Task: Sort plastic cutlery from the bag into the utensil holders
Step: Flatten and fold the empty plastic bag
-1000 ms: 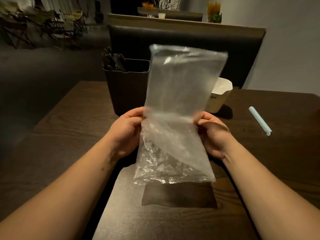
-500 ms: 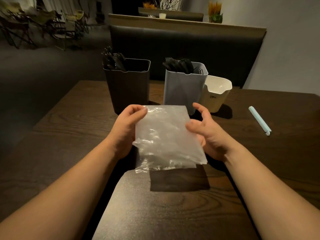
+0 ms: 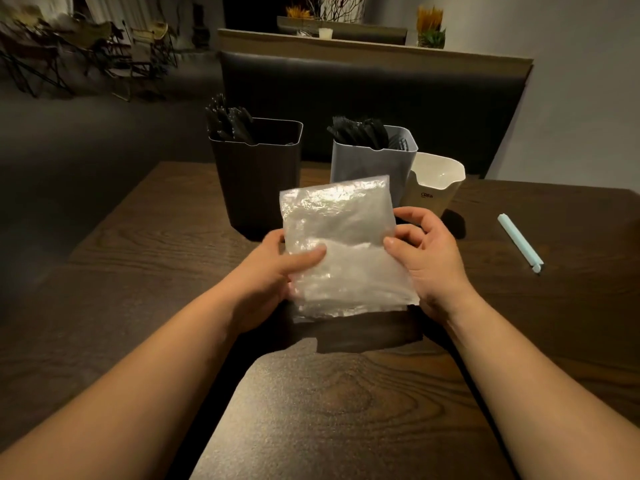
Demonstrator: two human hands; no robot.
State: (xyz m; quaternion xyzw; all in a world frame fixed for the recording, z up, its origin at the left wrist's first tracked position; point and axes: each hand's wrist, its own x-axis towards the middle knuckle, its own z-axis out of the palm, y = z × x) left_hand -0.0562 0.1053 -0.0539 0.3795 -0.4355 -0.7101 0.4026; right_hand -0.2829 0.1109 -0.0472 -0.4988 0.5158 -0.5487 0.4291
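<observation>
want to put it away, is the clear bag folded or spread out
Folded. The clear plastic bag is doubled over on itself, a layer edge crossing its middle, held compact between the left hand and the right hand.

Three tall plastic utensil holders are counted: one dark brown holder [image 3: 256,181], one grey holder [image 3: 367,164], one cream holder [image 3: 433,188]. Two bunches of black plastic cutlery [image 3: 360,131] are seen, the pieces seemingly too dim to be numbered. One crumpled clear plastic bag [image 3: 341,251], one pale blue stick [image 3: 519,242] and two bare hands, the left hand [image 3: 266,271] and the right hand [image 3: 429,258], are also counted.

A restaurant, it seems — padded booth seat [image 3: 374,98], folding chairs [image 3: 104,46], utensil holders [image 3: 256,181] on the table [image 3: 156,244].
</observation>
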